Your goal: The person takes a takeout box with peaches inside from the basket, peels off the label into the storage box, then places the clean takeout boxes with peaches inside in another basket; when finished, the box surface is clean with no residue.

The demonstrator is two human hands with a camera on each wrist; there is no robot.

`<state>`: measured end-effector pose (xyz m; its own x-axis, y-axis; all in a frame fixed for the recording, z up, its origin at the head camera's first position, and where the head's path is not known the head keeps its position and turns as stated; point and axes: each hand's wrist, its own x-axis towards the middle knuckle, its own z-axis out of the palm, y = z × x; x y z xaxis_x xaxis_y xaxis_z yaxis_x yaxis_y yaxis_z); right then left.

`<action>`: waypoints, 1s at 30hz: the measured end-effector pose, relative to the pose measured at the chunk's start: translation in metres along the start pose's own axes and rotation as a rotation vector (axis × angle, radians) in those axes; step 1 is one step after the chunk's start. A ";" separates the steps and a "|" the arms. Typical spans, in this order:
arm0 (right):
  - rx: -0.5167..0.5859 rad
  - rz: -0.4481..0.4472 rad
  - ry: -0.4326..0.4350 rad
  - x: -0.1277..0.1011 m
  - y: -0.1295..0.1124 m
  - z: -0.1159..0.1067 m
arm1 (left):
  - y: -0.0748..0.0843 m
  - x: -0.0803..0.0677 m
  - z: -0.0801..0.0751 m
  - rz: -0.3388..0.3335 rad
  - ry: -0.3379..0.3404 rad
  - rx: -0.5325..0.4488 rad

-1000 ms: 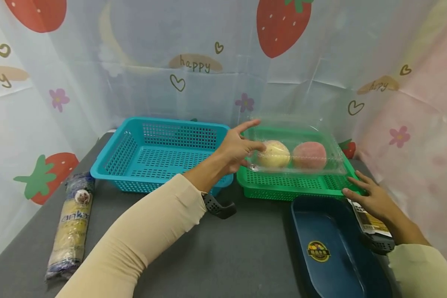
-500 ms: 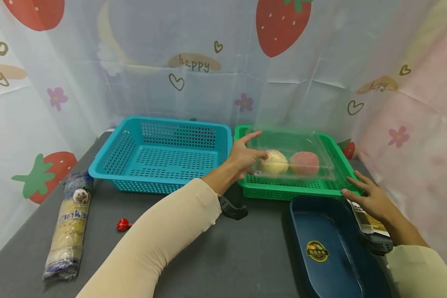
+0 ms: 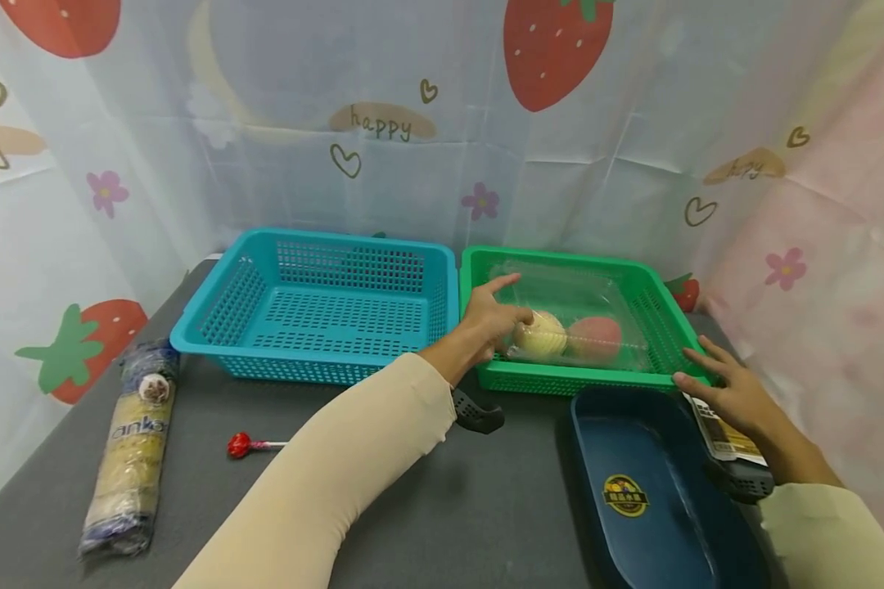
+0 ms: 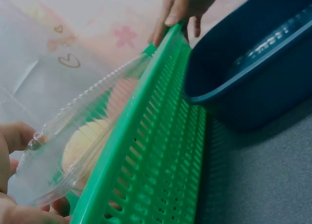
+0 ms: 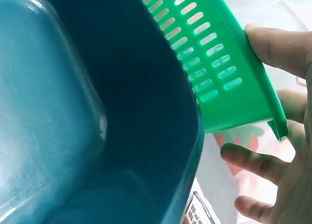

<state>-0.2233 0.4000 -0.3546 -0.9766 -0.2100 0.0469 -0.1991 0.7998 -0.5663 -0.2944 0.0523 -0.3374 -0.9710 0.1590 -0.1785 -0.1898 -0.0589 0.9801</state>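
Grey table (image 3: 427, 515), left hand (image 3: 489, 319) gripping clear fruit box (image 3: 570, 315) in green basket (image 3: 637, 274), right hand (image 3: 729, 397) seemingly flat on its corner

I'm at a dark grey table (image 3: 442, 499), under soft, even light. A pale printed curtain (image 3: 427, 139) hangs behind and along both sides of it, patterned with strawberries, hearts, flowers and the word "happy".
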 end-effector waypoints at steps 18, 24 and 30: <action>0.018 -0.008 0.009 -0.005 0.005 -0.002 | -0.001 0.008 0.013 -0.116 -0.014 0.233; 0.015 -0.004 -0.004 -0.004 0.004 -0.001 | 0.000 0.012 0.016 -0.190 -0.012 0.410; -0.001 0.005 -0.017 0.001 0.003 -0.002 | 0.004 0.012 0.016 -0.213 -0.037 0.571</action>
<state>-0.2254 0.4028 -0.3548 -0.9761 -0.2154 0.0302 -0.1943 0.8013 -0.5658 -0.3043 0.0700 -0.3339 -0.9126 0.1434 -0.3828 -0.2619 0.5139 0.8169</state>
